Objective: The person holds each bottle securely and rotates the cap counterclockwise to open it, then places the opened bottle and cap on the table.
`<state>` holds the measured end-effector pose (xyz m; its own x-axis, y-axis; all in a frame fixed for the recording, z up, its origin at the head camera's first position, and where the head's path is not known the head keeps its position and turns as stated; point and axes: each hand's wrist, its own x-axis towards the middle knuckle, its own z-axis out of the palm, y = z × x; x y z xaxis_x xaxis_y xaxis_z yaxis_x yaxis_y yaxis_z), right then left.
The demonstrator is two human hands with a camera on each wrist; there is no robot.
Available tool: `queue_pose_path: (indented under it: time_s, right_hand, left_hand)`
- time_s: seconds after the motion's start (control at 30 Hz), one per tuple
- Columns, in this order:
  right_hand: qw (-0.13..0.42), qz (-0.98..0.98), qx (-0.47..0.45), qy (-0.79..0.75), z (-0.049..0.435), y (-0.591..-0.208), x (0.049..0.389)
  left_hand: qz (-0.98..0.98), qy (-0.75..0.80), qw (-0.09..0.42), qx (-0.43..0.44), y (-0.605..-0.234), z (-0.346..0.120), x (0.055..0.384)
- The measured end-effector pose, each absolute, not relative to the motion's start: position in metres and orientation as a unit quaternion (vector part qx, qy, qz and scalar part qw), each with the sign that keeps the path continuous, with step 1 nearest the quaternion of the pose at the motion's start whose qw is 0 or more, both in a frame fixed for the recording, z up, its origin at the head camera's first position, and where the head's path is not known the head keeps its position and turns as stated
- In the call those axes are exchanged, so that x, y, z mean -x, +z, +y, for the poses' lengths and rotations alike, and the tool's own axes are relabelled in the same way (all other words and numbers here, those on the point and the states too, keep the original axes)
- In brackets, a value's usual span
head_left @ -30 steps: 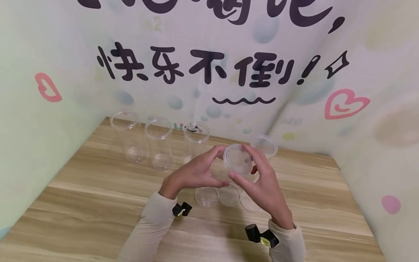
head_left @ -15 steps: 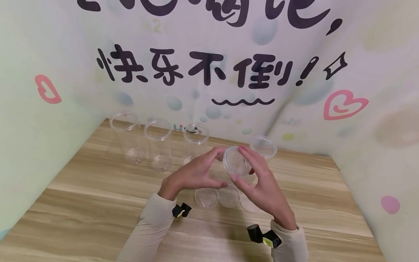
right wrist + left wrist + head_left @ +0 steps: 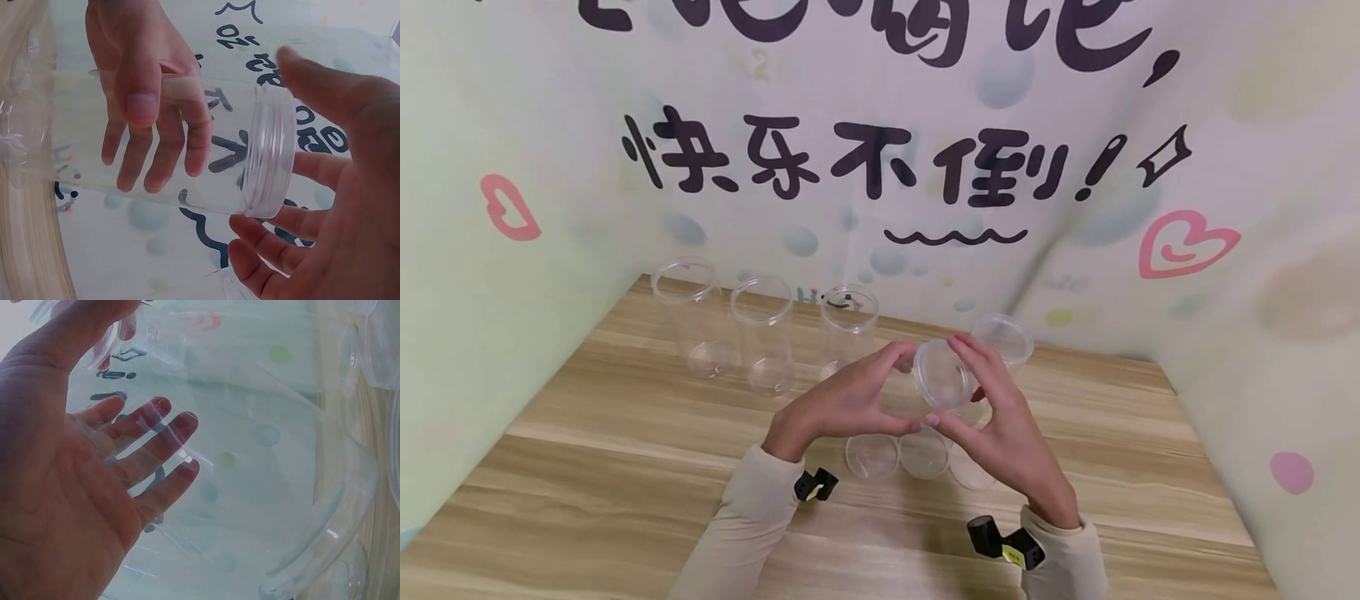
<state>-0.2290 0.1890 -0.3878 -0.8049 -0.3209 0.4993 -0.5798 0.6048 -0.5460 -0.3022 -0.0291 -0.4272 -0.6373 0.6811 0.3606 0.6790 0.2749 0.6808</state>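
My left hand (image 3: 857,396) grips the body of a clear plastic jar (image 3: 75,125), held tilted above the table. In the left wrist view the left hand (image 3: 137,444) shows its fingers behind the transparent wall. A translucent lid (image 3: 942,375) sits on the jar's mouth, facing my head camera. My right hand (image 3: 1003,417) has its fingers curved round the lid's rim. In the right wrist view its thumb (image 3: 319,84) stands slightly off the lid, while the other fingers lie at the far side of the rim. Through the clear plastic, the exact contact is hard to see.
Tall open clear jars (image 3: 688,325) stand in a row along the back left of the wooden table (image 3: 625,467). Another jar with a whitish top (image 3: 1002,337) stands behind my right hand. Several clear round lids (image 3: 872,456) lie in front. Printed cloth walls border the table.
My right thumb has slid down off the lid's lower edge, and the right hand has shifted slightly at the rim. My left hand keeps its hold on the jar almost unmoved.
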Motion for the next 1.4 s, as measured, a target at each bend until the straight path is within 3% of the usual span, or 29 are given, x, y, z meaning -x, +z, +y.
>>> queue_pose_path:
  time_s: [0.17,0.77,1.4]
  right_hand:
    - [0.208,-0.877,-0.242,0.36,0.189,-0.389,0.232]
    - [0.238,-0.899,-0.157,0.332,0.181,-0.39,0.227]
    - [0.216,-0.938,-0.078,0.258,0.175,-0.387,0.221]
  left_hand:
    - [0.805,0.416,0.004,-0.423,-0.425,-0.029,0.301]
    - [0.808,0.411,0.001,-0.422,-0.426,-0.026,0.296]
    - [0.818,0.385,-0.004,-0.427,-0.426,-0.025,0.296]
